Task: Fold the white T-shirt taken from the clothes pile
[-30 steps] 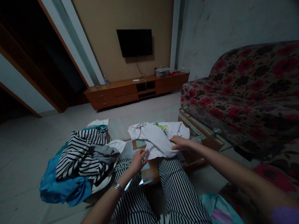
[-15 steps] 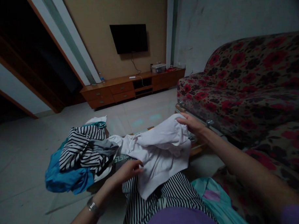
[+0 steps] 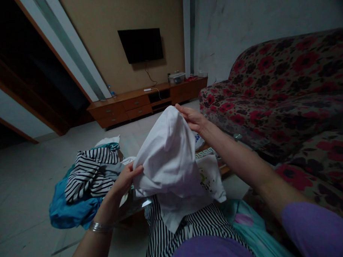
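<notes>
A white garment, which looks like a T-shirt, hangs between my two hands above my lap. My right hand pinches its raised top edge, so the cloth rises to a peak. At its left side my left hand grips the cloth between thumb and fingers. A lower part with a small dark and green print drapes to the right. The cloth's lower edge lies over black-and-white striped fabric on my lap. Left of my left hand is a heap of clothes with a striped garment and a blue one.
The clothes heap rests on a glass-topped coffee table, partly hidden by the white garment. A flowered sofa runs along the right. Turquoise cloth lies beside my lap. Across the floor stand a wooden TV cabinet and a wall-mounted television.
My right hand has lifted the white garment up and to the left. My left hand, earlier beside the lower cloth, has moved up and left and now grips its edge. The print has come into view.
</notes>
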`<action>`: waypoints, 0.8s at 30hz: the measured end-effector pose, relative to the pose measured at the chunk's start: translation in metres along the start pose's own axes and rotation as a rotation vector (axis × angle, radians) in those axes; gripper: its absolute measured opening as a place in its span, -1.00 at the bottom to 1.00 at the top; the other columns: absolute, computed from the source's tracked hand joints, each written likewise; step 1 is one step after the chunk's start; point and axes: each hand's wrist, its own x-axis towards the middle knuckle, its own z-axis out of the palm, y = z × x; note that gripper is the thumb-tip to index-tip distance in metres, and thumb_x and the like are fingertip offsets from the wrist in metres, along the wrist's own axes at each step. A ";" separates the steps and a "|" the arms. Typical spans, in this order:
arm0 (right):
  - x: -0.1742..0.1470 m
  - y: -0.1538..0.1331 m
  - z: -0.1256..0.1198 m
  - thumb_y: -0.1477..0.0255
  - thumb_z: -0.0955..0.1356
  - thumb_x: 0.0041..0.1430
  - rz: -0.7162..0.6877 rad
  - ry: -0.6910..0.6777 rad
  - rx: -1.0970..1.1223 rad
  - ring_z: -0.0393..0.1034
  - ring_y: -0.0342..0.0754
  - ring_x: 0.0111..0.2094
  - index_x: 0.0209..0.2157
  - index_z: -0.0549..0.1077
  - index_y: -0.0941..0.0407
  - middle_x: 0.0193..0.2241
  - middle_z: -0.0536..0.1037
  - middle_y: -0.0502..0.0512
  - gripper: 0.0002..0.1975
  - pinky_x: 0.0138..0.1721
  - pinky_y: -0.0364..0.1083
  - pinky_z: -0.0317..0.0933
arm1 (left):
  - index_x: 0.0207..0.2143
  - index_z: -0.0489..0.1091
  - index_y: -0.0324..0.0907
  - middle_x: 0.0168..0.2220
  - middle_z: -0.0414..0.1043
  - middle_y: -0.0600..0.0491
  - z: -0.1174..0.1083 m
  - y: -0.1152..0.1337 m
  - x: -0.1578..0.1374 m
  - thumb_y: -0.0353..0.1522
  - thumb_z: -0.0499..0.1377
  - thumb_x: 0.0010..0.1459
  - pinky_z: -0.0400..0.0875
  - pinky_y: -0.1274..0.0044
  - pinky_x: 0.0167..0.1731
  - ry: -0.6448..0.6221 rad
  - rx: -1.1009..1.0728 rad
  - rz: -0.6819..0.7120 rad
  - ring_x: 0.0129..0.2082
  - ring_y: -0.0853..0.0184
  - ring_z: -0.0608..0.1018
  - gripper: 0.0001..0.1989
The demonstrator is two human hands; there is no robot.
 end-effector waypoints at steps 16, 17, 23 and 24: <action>-0.103 0.195 -0.019 0.09 0.28 0.16 0.611 -0.269 -1.331 0.43 0.02 -0.43 -0.57 0.47 0.21 -0.53 0.52 0.25 -0.51 -0.40 -0.12 0.17 | 0.13 0.24 -0.18 0.14 0.32 -0.11 -0.040 -0.088 -0.004 -0.19 0.35 -0.09 0.37 0.42 0.03 -0.055 -0.113 -0.298 0.06 0.14 0.44 -0.27; -0.108 0.200 -0.013 0.11 0.32 0.11 0.546 -0.256 -1.441 0.44 0.06 -0.37 -0.51 0.50 0.22 -0.46 0.55 0.27 -0.57 -0.38 -0.12 0.15 | 0.11 0.26 -0.20 0.11 0.35 -0.10 -0.041 -0.089 -0.006 -0.21 0.35 -0.10 0.37 0.40 0.02 -0.086 -0.101 -0.313 0.03 0.14 0.46 -0.29; -0.100 0.181 -0.022 0.47 0.26 0.10 0.214 0.000 -1.398 0.38 -0.07 -0.35 -0.38 0.50 0.17 -0.38 0.55 0.12 -0.81 -0.38 -0.19 0.05 | -0.09 0.43 -0.28 -0.10 0.51 -0.06 -0.049 -0.072 -0.017 -0.29 0.36 -0.17 0.38 0.43 -0.08 -0.133 0.035 -0.321 -0.11 0.15 0.51 -0.47; -0.092 0.164 -0.028 0.49 0.23 0.10 0.154 0.080 -1.367 0.37 -0.08 -0.35 -0.36 0.50 0.18 -0.38 0.55 0.11 -0.79 -0.37 -0.19 0.06 | -0.10 0.43 -0.27 -0.11 0.51 -0.06 -0.051 -0.060 -0.018 -0.26 0.35 -0.15 0.39 0.45 -0.11 -0.081 0.041 -0.270 -0.12 0.16 0.51 -0.48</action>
